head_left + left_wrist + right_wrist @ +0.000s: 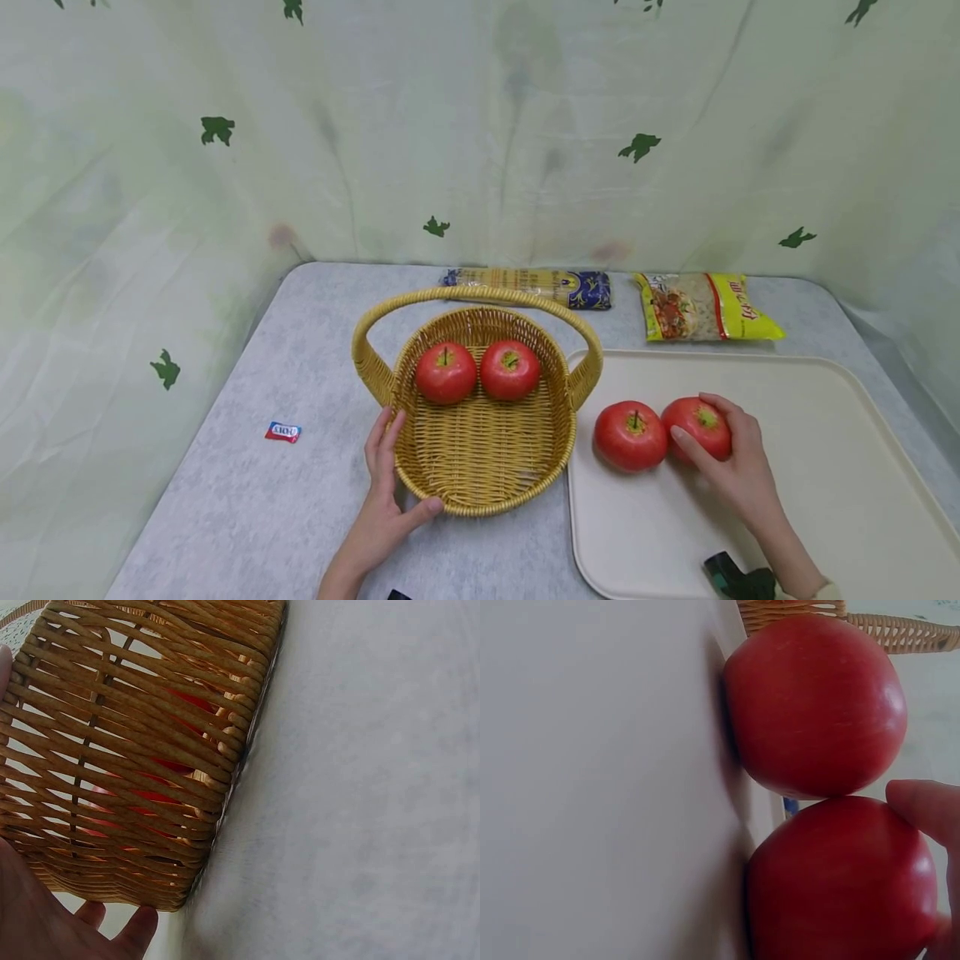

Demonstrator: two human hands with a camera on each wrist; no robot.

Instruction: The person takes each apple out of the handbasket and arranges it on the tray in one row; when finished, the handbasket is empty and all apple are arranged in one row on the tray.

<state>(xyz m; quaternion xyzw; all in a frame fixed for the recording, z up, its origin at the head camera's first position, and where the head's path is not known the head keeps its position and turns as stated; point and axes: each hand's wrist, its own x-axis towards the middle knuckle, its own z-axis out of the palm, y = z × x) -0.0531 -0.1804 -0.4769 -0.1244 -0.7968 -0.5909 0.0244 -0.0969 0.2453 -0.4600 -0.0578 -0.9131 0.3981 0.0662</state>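
Note:
A round wicker basket (480, 510) with an arched handle holds two red apples (446, 372) (510, 369) side by side in its far half. My left hand (384, 508) touches the basket's near left side, fingers spread and fairly straight along the outer wall, thumb at the front rim. The left wrist view shows the woven wall (127, 750) close up, with red showing through the gaps. On the beige tray (795, 500), my right hand (738, 462) grips a red apple (693, 425) between thumb and fingers. Another apple (630, 436) rests against it on the left.
Behind the basket lies a long packet (528, 285) with blue ends. A yellow food packet (708, 308) lies beyond the tray. Left of the basket is a small red and blue wrapped piece (282, 432) on the grey table (225, 517). A patterned curtain (480, 125) hangs behind.

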